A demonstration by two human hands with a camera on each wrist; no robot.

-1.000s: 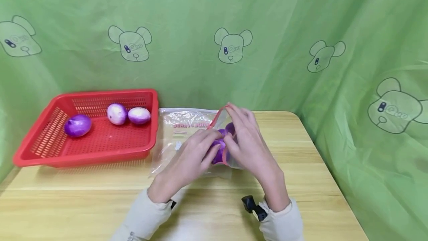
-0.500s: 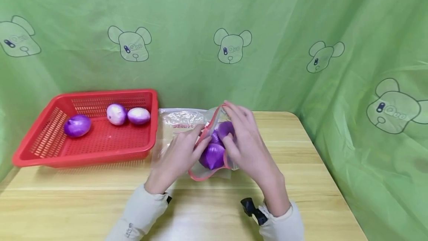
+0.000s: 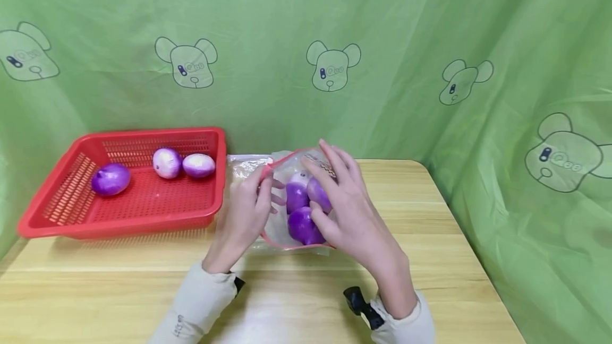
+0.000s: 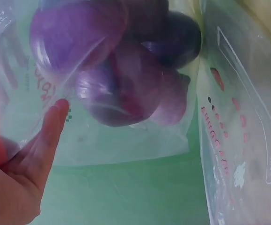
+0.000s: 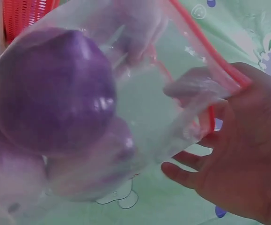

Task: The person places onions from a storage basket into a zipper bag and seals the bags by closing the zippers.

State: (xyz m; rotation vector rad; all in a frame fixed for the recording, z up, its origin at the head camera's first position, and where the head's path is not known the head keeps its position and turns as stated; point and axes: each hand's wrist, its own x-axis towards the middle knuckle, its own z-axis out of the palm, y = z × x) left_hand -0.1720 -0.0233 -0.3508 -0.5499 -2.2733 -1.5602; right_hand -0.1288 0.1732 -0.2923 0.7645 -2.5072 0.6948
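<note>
while the clear zip bag sits on the wooden table w/ its red-edged mouth pulled wide toward the person, both hands work at that opening. left hand pinches the left side of the rim, fingers curled over the red strip; in the left wrist view one straight finger lies against the plastic from outside, just under the onions. right hand holds the right side of the rim, thumb hooked in by the purple onions and the other fingers spread over the top of the bag (the right wrist view shows the red strip running across the palm w/ film bunched in the grip). approx three purple onions are bunched together inside the bag, touching each other, near the mouth; one pale-topped one sits behind the two darker ones. bag's far end lies flat on the table w/ pink printed lettering on it, too blurred to read.

red basket stands on the table's left part, just beside the bag, its right wall nearly touching the plastic. it holds three more onions: a dark purple one at the left, well apart from a paler pair touching each other at the back. green cloth w/ cartoon bear outlines hangs behind and to the right. cream sleeves cover both wrists, a small black strap-on device at each.
</note>
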